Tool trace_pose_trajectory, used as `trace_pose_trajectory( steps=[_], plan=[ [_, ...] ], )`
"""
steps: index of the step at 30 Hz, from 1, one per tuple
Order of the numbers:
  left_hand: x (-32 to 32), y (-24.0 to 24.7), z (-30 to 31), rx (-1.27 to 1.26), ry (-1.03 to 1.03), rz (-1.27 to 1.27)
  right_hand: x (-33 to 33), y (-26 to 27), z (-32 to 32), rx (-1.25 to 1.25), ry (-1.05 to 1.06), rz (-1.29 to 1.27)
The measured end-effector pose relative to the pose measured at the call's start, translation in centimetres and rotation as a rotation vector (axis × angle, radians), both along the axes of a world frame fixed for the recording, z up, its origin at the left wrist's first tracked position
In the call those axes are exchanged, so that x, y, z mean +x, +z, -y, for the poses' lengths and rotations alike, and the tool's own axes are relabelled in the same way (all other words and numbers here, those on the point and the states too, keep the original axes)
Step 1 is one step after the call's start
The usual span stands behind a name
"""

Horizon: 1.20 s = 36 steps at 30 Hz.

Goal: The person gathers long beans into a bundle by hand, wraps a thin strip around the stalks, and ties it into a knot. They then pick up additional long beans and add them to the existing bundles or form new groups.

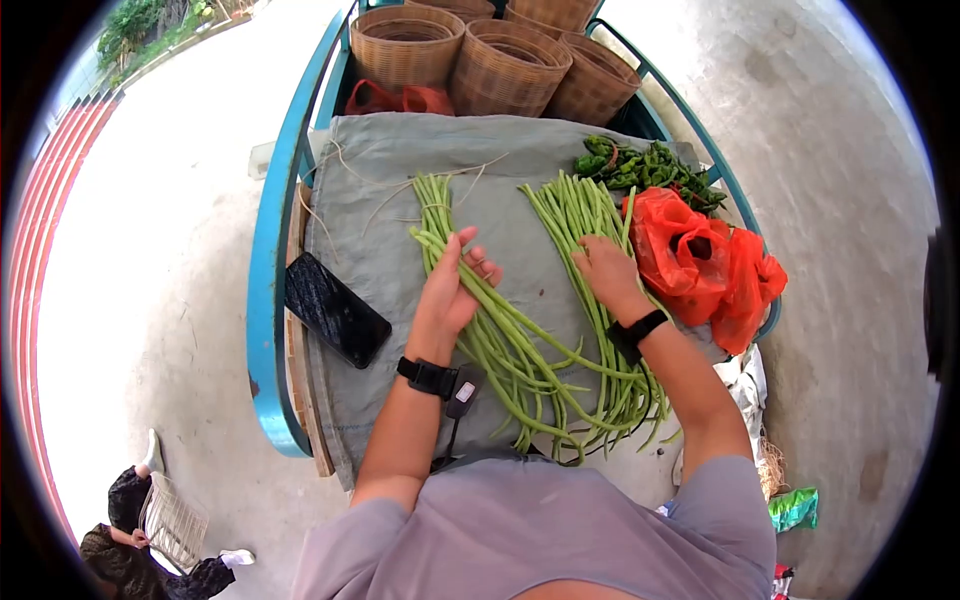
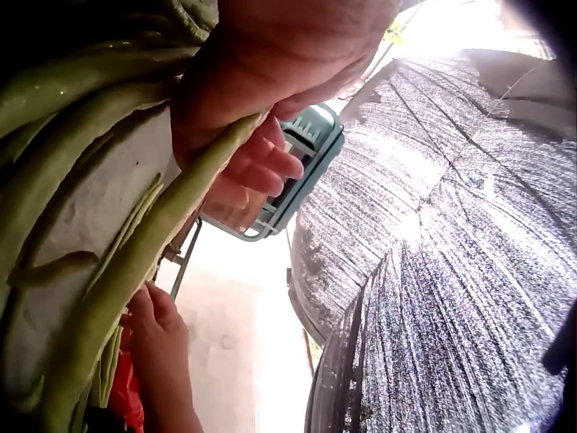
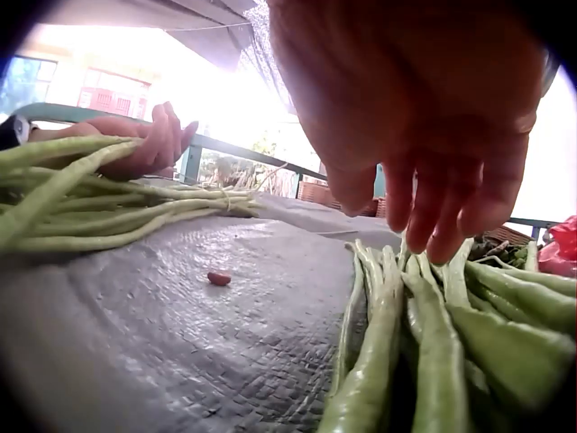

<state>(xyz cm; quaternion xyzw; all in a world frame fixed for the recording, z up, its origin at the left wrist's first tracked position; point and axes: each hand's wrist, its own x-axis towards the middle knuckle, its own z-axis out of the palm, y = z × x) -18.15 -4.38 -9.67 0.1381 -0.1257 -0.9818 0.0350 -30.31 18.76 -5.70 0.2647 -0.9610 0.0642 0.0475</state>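
Observation:
Two bundles of long green beans lie on a grey cloth [image 1: 390, 180] spread over a blue cart. My left hand [image 1: 455, 285] grips the left bundle [image 1: 500, 340] near its middle, thumb up; the left wrist view shows its fingers [image 2: 270, 162] curled over a bean [image 2: 135, 262]. My right hand [image 1: 605, 268] rests on the right bundle [image 1: 580, 215]. In the right wrist view its fingers [image 3: 433, 180] hang straight down and touch the bean tips [image 3: 433, 343]. The left hand [image 3: 149, 144] shows across the cloth on its beans [image 3: 108, 207].
A black phone [image 1: 335, 308] lies on the cloth at the left. Orange plastic bags [image 1: 700, 260] and green peppers [image 1: 645, 165] sit at the right. Wicker baskets [image 1: 480, 50] fill the cart's far end. A small red bit [image 3: 218, 279] lies between the bundles. A crouching person [image 1: 150, 530] is at lower left.

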Motion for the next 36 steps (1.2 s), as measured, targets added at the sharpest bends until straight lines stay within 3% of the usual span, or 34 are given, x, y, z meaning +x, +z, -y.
trace_pose_trajectory(
  steps=[3, 6, 10, 11, 14, 19, 22, 28, 31, 34, 36],
  plan=[
    [0.1, -0.1, 0.0, -0.043, -0.009, 0.004, -0.7, -1.9, 2.0, 0.19, -0.167, -0.043],
    [0.2, -0.1, 0.0, -0.071, -0.024, -0.017, -1.8, -2.9, 0.9, 0.017, -0.2, 0.09],
    [0.3, 0.4, -0.1, -0.109, -0.062, -0.069, -1.8, -2.2, -0.1, -0.411, -0.214, 0.277],
    [0.3, 0.5, -0.2, -0.105, -0.07, -0.082, -1.2, -2.5, -0.1, -0.671, -0.205, 0.345],
    [0.1, 0.4, -0.5, -0.095, -0.071, -0.061, 4.0, 1.0, 2.3, -0.899, -0.117, 0.474],
    [-0.2, 0.6, -1.0, -0.062, -0.02, -0.065, 9.6, 1.3, 4.8, -0.616, 0.154, 0.147],
    [0.0, 0.8, -0.7, -0.031, -0.018, -0.143, 10.9, 0.3, 5.0, -0.58, 0.202, 0.136],
    [0.1, 0.4, -0.6, -0.061, -0.025, -0.109, 11.1, 0.9, 4.8, -0.663, 0.247, 0.253],
    [-0.1, -0.4, -0.4, -0.05, -0.054, -0.167, 11.1, 0.7, 4.5, -0.738, 0.203, 0.384],
    [0.1, 0.4, -0.4, -0.055, -0.071, -0.19, 11.2, 0.7, 4.5, -0.883, 0.043, 0.672],
    [0.5, 1.4, -0.6, -0.073, -0.073, -0.197, 11.3, 0.8, 4.6, -0.903, 0.032, 0.701]
  ],
)
